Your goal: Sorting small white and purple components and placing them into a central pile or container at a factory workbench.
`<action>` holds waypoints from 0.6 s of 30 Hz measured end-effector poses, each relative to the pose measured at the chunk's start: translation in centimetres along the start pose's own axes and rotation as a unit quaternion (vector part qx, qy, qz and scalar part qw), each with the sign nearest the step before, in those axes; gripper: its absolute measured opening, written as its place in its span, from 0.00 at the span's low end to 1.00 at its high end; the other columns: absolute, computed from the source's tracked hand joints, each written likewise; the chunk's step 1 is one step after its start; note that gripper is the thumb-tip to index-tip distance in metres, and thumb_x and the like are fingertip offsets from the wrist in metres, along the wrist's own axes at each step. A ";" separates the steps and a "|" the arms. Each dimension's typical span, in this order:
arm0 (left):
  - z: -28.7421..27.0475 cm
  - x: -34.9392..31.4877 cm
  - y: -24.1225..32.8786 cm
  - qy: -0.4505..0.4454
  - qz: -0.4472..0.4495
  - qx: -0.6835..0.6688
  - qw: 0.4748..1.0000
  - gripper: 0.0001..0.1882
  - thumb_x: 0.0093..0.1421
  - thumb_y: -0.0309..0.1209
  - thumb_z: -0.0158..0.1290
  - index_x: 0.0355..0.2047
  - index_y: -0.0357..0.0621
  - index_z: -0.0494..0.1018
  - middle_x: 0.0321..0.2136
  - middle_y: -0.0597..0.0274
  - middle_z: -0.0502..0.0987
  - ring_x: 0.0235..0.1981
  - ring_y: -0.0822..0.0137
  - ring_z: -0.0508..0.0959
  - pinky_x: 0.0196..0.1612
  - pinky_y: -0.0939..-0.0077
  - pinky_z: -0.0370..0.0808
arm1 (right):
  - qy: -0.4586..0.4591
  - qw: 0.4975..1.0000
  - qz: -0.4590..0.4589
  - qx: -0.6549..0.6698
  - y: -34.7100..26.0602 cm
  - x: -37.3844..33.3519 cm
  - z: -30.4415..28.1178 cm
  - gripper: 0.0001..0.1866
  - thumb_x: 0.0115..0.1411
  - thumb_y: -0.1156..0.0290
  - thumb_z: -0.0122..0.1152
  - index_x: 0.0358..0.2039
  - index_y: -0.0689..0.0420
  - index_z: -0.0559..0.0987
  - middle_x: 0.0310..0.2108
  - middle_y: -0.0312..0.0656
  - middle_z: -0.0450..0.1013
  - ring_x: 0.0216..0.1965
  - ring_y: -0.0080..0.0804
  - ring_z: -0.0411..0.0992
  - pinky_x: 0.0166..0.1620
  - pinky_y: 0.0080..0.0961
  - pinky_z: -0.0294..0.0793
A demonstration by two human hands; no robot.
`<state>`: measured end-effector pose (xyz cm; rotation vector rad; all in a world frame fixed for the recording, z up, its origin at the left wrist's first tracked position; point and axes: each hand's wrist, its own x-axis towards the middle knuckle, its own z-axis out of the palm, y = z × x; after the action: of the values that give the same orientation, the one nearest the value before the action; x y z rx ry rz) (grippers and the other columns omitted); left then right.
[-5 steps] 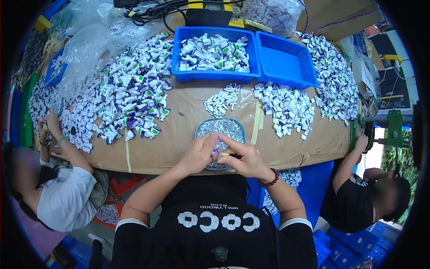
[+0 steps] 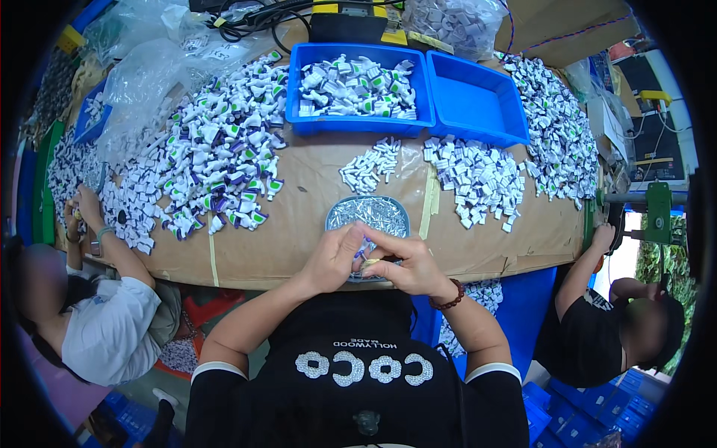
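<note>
My left hand (image 2: 333,259) and my right hand (image 2: 409,266) meet at the table's near edge, fingers closed around a small white and purple plastic part (image 2: 364,249). Fingers hide most of that part. Something pale yellow (image 2: 370,262) shows at my right thumb tip; I cannot make out whether it is a finger cover. Just beyond my fingers, partly covered by them, is a rounded grey-blue tub (image 2: 329,217) of small shiny metal pins (image 2: 373,212). Farther back lies a little heap of narrow white pieces (image 2: 370,166).
Flat white pieces (image 2: 478,179) lie to the right. Large piles of white, purple and green parts (image 2: 224,149) spread left and far right. A blue bin (image 2: 358,128) of parts stands beside a second blue bin (image 2: 478,137). Co-workers sit left (image 2: 112,321) and right (image 2: 590,336).
My fingers have shifted slightly around the small part, and less of its white and purple shows. The left co-worker's hands have moved a little.
</note>
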<state>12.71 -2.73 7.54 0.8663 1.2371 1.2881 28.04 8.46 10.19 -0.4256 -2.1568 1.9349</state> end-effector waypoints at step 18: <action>-0.1 0.1 -0.5 0.051 -0.023 0.009 0.998 0.25 0.70 0.47 0.33 0.31 0.38 0.69 0.19 0.61 0.70 0.18 0.70 0.69 0.23 0.78 0.65 | 0.032 0.999 -0.024 0.018 0.9 1.8 -0.1 0.21 0.56 0.76 0.62 0.52 0.62 0.75 0.31 0.43 0.79 0.30 0.22 0.77 0.34 0.18 0.75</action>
<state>12.71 -2.72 7.05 0.7882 1.3446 1.2986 26.46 9.28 9.21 -0.4200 -2.0713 1.9054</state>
